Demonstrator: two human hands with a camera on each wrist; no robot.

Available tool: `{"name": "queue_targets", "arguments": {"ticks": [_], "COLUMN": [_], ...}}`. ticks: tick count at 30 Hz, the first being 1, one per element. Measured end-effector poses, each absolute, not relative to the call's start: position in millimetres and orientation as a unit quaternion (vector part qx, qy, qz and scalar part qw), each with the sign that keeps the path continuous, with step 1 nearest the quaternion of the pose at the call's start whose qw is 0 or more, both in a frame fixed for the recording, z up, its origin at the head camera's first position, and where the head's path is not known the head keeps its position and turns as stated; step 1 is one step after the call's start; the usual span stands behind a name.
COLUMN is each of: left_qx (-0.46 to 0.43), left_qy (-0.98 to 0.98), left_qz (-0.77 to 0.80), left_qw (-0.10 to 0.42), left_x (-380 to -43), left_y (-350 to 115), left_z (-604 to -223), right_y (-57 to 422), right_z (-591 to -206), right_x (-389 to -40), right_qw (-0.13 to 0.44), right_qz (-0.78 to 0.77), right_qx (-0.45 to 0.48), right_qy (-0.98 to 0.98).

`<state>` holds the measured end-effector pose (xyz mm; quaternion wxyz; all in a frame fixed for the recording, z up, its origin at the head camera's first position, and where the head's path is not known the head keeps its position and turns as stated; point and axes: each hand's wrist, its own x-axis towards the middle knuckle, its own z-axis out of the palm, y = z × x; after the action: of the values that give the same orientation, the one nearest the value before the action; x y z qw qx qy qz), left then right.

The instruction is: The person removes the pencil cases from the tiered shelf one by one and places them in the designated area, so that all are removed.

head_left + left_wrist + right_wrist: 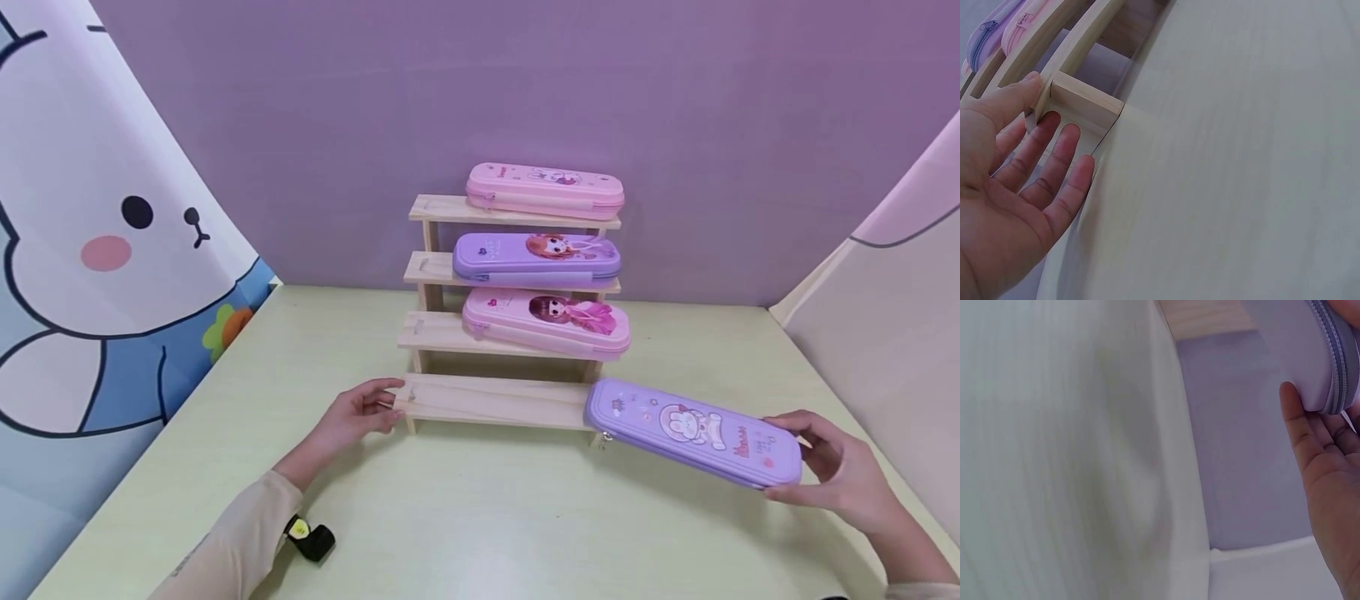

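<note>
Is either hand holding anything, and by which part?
Right hand: the lower purple case, by its right end. Left hand: the rack, by the left end of its lowest step.

No word legible for sure: front lilac case (693,433) has a red word, looks to start w/ M, + tiny print beside it, too small to read. Top pink case (545,190) has a short red word, illeg.; 2nd-tier purple case (536,258) & 3rd-tier pink case (546,325) each carry faint small lettering nr L end, also unreadable; L sleeve (243,525) has dim print, too blurred.
</note>
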<state>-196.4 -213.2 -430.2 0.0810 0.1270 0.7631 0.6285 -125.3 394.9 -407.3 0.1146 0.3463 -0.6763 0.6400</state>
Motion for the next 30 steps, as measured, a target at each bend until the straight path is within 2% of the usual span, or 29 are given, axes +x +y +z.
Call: {"name": "queue_targets", "arguments": {"ticks": [16,23,30], "left_qx": [0.125,0.123,0.123], "left_qy": [0.764,0.762,0.764], "left_qz": [0.627,0.63,0.628], "left_qw": [0.088,0.09,0.088], "left_x": [-198.0,-197.6,-197.3], "left_y": [-213.5,-214.0,-213.9], "left_z": [-429.7,-430.8,-430.2], "right_y": [424.0,428.4,424.6], "right_z": [-397.8,-401.6,-399.4], "right_x": [-119.1,-119.8,-127.4], "right_qw": [0.129,0.131,0.148], "right_qz": [0.625,0.615,0.504], "right_qx": [0.277,0.213,0.104], "right_qy": [-0.719,-0.748,-0.844]}}
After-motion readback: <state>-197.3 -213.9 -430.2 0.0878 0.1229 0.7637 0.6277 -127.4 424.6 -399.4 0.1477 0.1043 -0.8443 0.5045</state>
